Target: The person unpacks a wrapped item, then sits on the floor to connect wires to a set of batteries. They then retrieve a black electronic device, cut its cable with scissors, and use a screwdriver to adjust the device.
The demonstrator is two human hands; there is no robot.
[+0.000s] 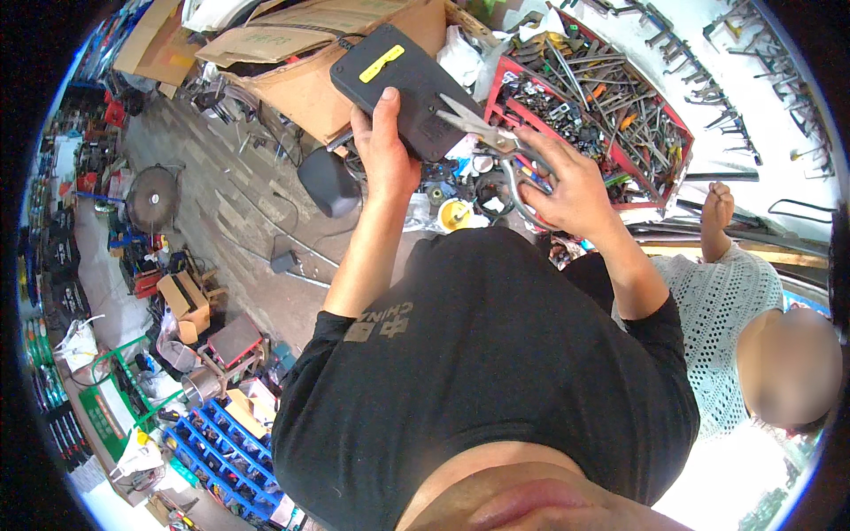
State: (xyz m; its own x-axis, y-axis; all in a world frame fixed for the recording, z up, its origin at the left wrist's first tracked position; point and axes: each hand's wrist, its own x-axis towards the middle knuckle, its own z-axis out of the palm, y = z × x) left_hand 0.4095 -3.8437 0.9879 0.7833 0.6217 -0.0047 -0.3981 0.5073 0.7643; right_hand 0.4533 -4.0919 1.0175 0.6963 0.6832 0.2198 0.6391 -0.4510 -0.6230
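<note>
My left hand (385,146) is closed round a flat black plastic box (400,97), its thumb lying on the face turned up to me. A yellow label (382,65) sits near the box's far end. In my right hand (567,181) is a pair of scissors (485,130), gripped by its looped handles. The blades point left, their tips over the right part of the box; whether they touch it I cannot tell. Below my left wrist stands a dark rounded object (329,182). A yellow and white round container (455,214) lies between my forearms.
A red tray (503,81) full of metal tools and small parts stands at the far right. Cardboard boxes (305,84) are behind the black box. A co-worker in a white knitted top (708,305) is at my right. A round fan (152,199) stands on the floor at left.
</note>
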